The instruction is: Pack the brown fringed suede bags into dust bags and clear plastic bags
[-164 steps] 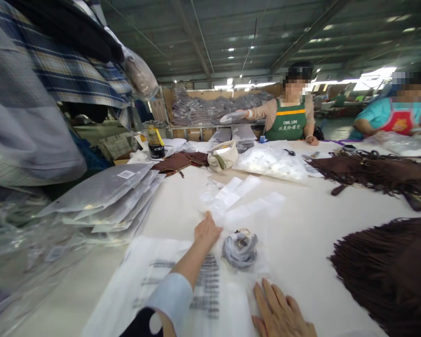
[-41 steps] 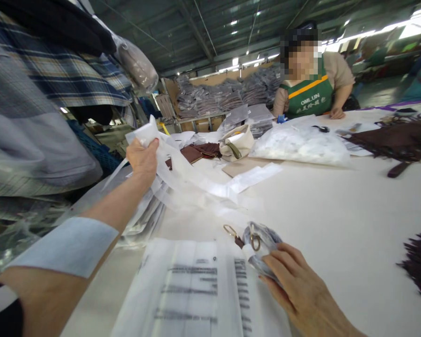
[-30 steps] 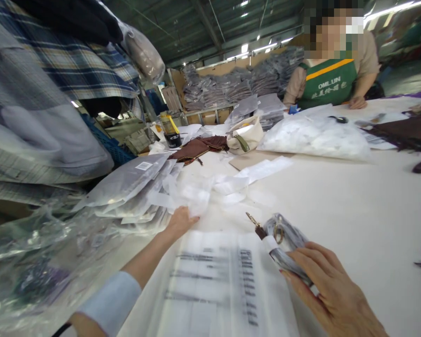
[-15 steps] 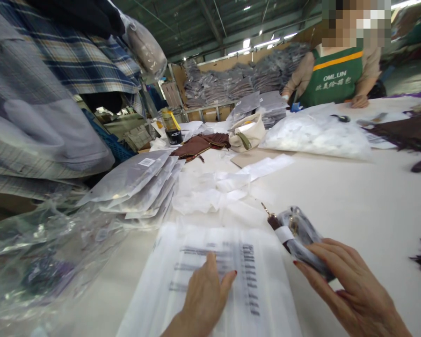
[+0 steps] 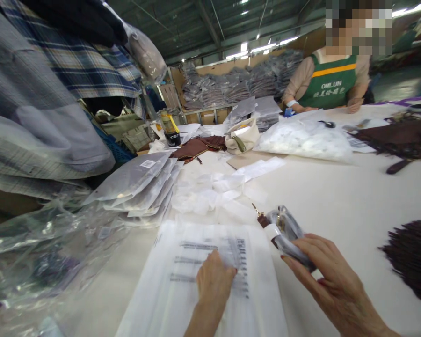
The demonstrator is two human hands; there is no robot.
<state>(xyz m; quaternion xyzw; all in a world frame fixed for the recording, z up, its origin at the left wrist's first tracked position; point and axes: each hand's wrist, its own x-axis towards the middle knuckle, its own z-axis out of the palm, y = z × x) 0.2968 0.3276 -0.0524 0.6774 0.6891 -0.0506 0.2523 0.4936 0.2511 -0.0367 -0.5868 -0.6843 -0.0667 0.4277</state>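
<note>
My left hand (image 5: 215, 281) presses on a stack of printed white translucent plastic bags (image 5: 154, 299) in front of me, its fingers bent and drawn together; whether it pinches the top bag is too blurred to tell. My right hand (image 5: 331, 281) is closed round a dark strap bundle (image 5: 284, 234) wrapped in clear plastic with a white band, a brown end and a metal clip pointing away from me. The bundle is just right of the bag stack, over the white table (image 5: 337, 201).
Filled grey bags (image 5: 136, 178) and crumpled clear plastic (image 5: 38, 252) lie left. Farther back are brown fabric (image 5: 196, 147), a cream pouch (image 5: 243, 135), a bottle (image 5: 170, 128) and a white bag (image 5: 301, 140). Dark fringe (image 5: 412, 257) is right. A person in a green apron (image 5: 331, 84) stands across.
My left hand's fingers have drawn in on the bag stack. My right hand and the bundle have shifted slightly left. More of the dark fringe shows at the right.
</note>
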